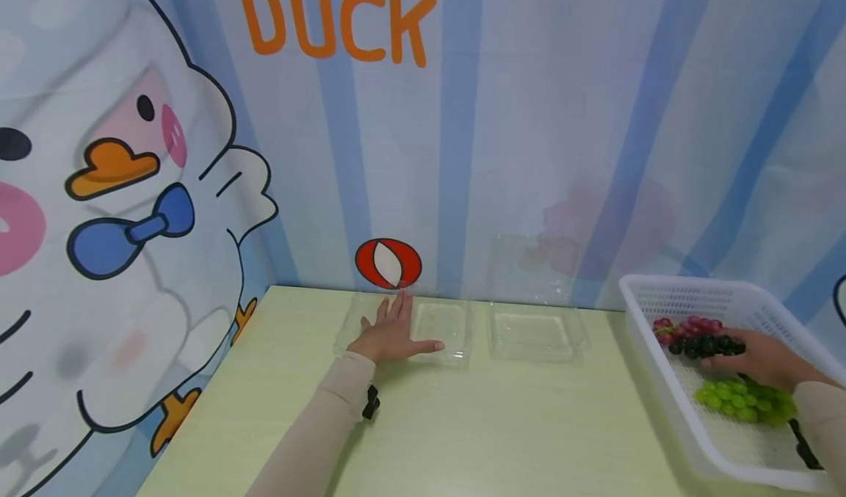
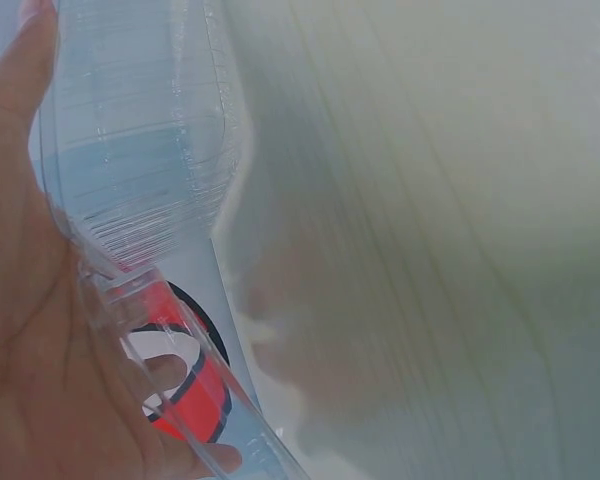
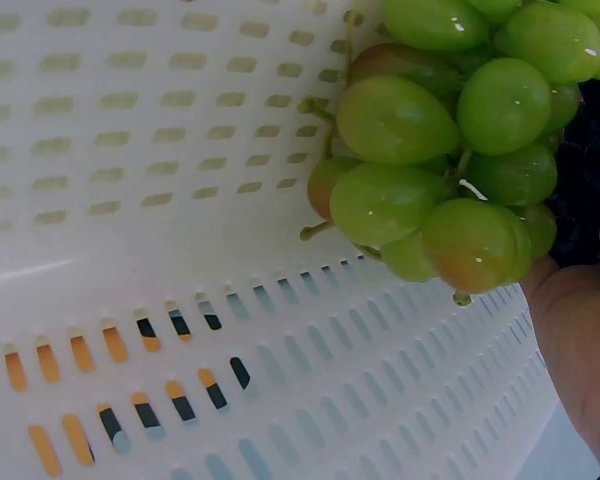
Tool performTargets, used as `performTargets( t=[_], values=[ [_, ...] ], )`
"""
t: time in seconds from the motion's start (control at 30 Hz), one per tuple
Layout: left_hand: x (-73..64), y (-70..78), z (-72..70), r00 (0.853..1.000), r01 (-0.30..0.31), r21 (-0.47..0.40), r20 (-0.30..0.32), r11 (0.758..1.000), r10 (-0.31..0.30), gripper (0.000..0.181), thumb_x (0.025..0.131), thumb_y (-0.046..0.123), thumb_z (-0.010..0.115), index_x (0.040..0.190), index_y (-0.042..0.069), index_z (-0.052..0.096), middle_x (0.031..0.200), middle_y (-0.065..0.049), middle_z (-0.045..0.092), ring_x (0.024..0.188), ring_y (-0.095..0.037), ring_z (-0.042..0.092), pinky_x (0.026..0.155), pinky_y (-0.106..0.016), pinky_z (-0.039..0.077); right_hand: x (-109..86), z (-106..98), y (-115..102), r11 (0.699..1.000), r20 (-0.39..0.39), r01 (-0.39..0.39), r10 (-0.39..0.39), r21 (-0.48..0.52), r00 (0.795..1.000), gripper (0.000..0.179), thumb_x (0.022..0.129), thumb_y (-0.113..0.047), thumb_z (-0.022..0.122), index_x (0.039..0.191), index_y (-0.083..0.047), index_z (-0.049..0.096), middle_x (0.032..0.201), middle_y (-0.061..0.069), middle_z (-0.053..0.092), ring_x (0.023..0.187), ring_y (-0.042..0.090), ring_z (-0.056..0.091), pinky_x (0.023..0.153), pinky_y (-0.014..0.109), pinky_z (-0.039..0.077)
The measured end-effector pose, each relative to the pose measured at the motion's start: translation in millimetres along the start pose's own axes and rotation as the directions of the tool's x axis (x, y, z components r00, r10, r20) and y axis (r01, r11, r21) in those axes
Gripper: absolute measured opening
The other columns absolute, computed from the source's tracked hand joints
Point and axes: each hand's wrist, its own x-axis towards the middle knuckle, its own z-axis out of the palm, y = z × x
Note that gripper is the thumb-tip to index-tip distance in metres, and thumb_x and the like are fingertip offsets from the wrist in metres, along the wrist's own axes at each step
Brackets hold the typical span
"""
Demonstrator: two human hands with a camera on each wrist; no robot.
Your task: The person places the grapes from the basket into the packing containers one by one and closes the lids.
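Observation:
My left hand (image 1: 390, 334) lies with fingers spread over a clear plastic clamshell box (image 1: 444, 327), whose lid is folded out to the left; the thumb points toward the box's base. In the left wrist view the palm (image 2: 40, 330) is against the clear plastic. On the far right, my right hand (image 1: 763, 361) reaches into a white basket (image 1: 681, 431) and grips a bunch of black grapes (image 1: 706, 346) between thumb and fingers. Red grapes (image 1: 687, 328) lie just behind it. Green grapes (image 1: 743, 400) lie nearer, below the hand, and fill the upper right wrist view.
A second clear clamshell box (image 1: 532, 332) stands right of the first, its lid raised against the striped curtain (image 1: 515, 115). Both boxes sit at the back of the pale yellow table (image 1: 476, 423). The basket's slotted wall (image 3: 280, 340) rises around the grapes.

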Motion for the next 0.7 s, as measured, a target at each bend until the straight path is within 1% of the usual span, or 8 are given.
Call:
performTargets(
  t=[0.13,0.37,0.5,0.7],
  values=[
    [2.4,-2.0,2.3,1.0,0.0,-0.011,-0.002,1.0,0.0,0.13,0.075,0.088,0.057,0.165,0.014,-0.002,0.172,-0.005,-0.005,0.157,-0.04,-0.001,0.112,-0.079,0.009,-2.2,-3,-2,1.0,-0.048,0.021,-0.021,0.0,0.999,0.099,0.094,-0.051,0.069,0.138,0.03,0.031,0.134,0.053,0.035,0.113,0.068,0.045,0.082,0.07,0.047],
    [1.3,-2.1,2.2,1.0,-0.001,-0.006,0.003,1.0,0.001,0.131,0.075,0.09,0.055,0.165,0.014,-0.003,0.172,-0.006,-0.004,0.157,-0.04,-0.001,0.113,-0.079,0.008,-7.2,-10,-10,1.0,-0.076,0.013,-0.015,-0.027,0.997,0.097,0.094,-0.052,0.068,0.136,0.029,0.036,0.133,0.054,0.036,0.112,0.068,0.045,0.081,0.069,0.048],
    [-3.0,0.5,-1.4,1.0,-0.015,-0.015,-0.009,1.0,0.015,0.13,0.076,0.088,0.056,0.165,0.012,0.001,0.172,-0.009,0.0,0.156,-0.041,0.001,0.112,-0.079,0.009,-8.0,-9,-11,1.0,-0.086,-0.004,0.002,-0.02,0.996,0.1,0.092,-0.055,0.068,0.136,0.029,0.036,0.132,0.054,0.036,0.112,0.068,0.044,0.082,0.07,0.046],
    [-6.2,2.4,-3.6,1.0,-0.025,-0.012,-0.012,1.0,0.025,0.129,0.077,0.088,0.055,0.165,0.011,0.001,0.172,-0.01,0.001,0.156,-0.042,0.001,0.112,-0.079,0.01,-11.7,-10,-11,0.999,-0.121,-0.045,0.047,0.022,0.991,0.106,0.093,-0.061,0.065,0.139,0.029,0.032,0.133,0.055,0.033,0.111,0.067,0.045,0.082,0.072,0.045]
  ],
)
